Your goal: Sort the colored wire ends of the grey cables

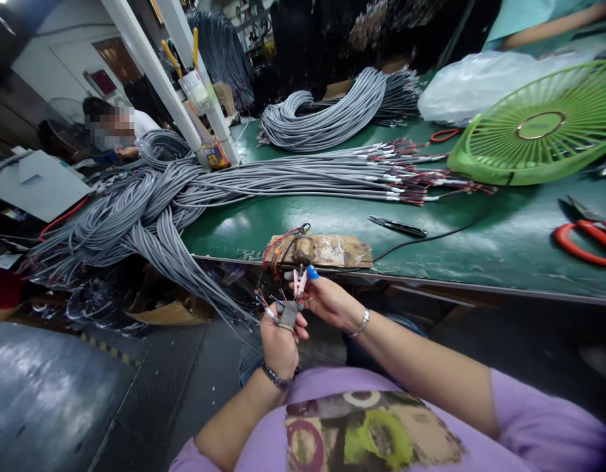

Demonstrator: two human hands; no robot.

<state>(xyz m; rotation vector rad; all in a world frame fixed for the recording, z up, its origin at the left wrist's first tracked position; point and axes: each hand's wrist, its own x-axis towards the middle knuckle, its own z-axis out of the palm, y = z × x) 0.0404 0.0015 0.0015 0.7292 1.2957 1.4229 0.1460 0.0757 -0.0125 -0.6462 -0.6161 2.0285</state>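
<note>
My left hand (279,341) is closed around the end of a grey cable, its thin coloured wires (265,301) fanning out above the fingers. A grey wrap (287,316) lies at the thumb; whether it belongs to the thumb or the cable I cannot tell. Close beside it on the right, my right hand (330,303) pinches at the coloured wires, a blue cover (312,272) on one fingertip. A pale pink clip (300,282) stands by the right fingertips, in front of a wooden block (332,251) at the bench edge. The exact contact is too small to make out.
Bundled grey cables (283,177) stretch across the green bench (263,226) and hang over its front edge. A green fan (539,124), black snips (399,227) and red-handled scissors (588,239) lie on the right. White posts (180,78) rise behind. A co-worker (119,124) sits at far left.
</note>
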